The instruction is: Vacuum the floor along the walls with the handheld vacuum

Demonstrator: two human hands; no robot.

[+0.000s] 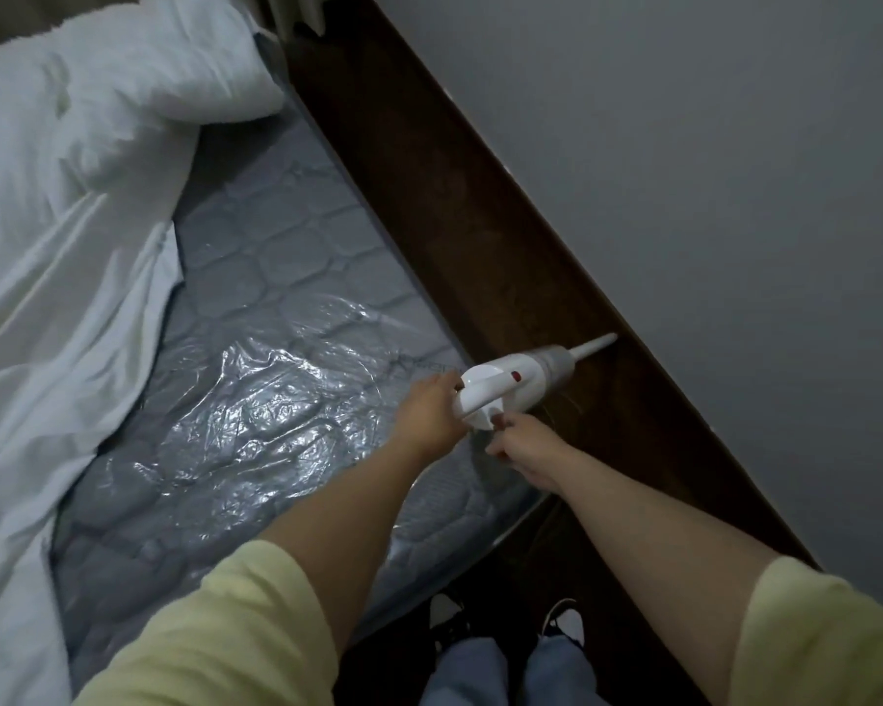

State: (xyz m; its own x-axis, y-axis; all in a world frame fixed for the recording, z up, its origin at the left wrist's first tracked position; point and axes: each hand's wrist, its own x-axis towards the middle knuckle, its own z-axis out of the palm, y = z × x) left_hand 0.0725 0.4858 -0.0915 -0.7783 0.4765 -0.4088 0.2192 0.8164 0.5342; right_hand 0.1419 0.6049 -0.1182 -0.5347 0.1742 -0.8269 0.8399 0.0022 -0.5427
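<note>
At six o'clock, two dark shoes [562, 621] with white patches and blue trouser legs [505, 670] stand on the dark wood floor [480, 257], flanked by pale yellow sleeves [235, 629]. Both bare forearms reach toward one o'clock. The left hand [429, 410] has its grip curled round the rear handle of the white handheld vacuum [511, 379]. The right hand [523, 450] sits just below the vacuum's back end, fingertips pinched at its underside; whether that grip truly holds it I cannot tell. No lettering is readable on the vacuum, only a small red button. Its slim nozzle [595, 346] points at two o'clock, its tip at the floor strip's edge below the grey wall [709, 196]. At nine o'clock lies a grey quilted mattress [276, 236] under crinkled clear plastic [256, 400], with a white duvet [72, 196] heaped toward eleven.
</note>
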